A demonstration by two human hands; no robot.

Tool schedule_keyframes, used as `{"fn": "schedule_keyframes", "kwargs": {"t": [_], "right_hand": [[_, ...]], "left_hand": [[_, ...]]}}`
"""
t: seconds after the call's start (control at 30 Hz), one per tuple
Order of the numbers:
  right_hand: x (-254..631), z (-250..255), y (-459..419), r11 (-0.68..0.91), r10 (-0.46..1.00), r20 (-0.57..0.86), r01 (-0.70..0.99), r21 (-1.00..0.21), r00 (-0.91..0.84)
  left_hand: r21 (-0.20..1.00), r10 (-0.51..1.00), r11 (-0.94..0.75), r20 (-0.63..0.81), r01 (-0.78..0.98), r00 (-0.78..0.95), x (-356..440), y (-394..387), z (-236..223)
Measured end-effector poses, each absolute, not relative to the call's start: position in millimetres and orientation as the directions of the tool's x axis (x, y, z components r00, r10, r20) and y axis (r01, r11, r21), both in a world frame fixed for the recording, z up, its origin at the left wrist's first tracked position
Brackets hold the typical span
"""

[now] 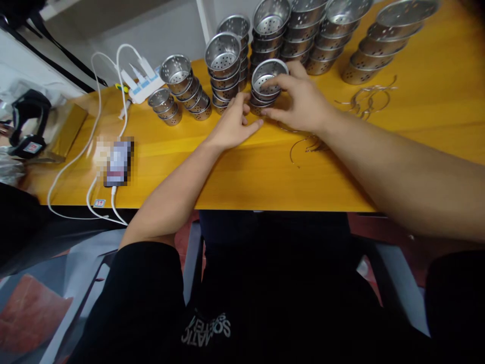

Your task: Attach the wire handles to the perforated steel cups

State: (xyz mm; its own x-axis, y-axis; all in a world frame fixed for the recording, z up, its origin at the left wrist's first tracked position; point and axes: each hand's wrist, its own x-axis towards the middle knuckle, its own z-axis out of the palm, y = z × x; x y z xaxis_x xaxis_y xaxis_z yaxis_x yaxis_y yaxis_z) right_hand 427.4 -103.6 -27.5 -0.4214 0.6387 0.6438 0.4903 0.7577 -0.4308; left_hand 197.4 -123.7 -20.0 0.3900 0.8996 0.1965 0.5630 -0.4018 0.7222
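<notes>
My right hand is closed loosely around a short stack of perforated metal cups, fingers reaching over the far rim and thumb low against the base. The stack stands upright on the tabletop, its axis vertical, open mouth up. My left hand lies just to the near left of that stack, open and holding nothing, fingertips touching or nearly touching the lowest cup; I cannot tell which. The right hand is the nearer of the two and has the better hold. Beyond both hands stand taller stacks of cups. Loose wire rings lie to the right of my right hand, more just under its wrist.
</notes>
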Motion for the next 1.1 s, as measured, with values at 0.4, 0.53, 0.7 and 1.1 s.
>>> {"fn": "schedule_keyframes", "kwargs": {"t": [0.4,0.53,0.7,1.1], "right_hand": [[447.9,-26.0,-93.4,0.782,0.621,0.602,0.452,-0.429,-0.502],[448.7,-21.0,-95.4,0.8,0.599,0.597,0.436,-0.413,-0.534],[444.4,-11.2,-106.7,0.797,0.603,0.594,0.429,-0.425,-0.533],[443.9,-18.4,-94.8,0.788,0.615,0.605,0.421,-0.45,-0.506]], "left_hand": [[0.74,0.839,-0.494,0.269,0.457,0.473,203.7,-109.7,-33.0],[0.746,0.838,-0.502,0.296,0.437,0.458,206.5,-113.9,-28.8],[0.736,0.847,-0.488,0.269,0.469,0.458,207.5,-119.5,-21.4],[0.732,0.871,-0.459,0.257,0.504,0.42,209.0,-120.3,-19.9]]}}
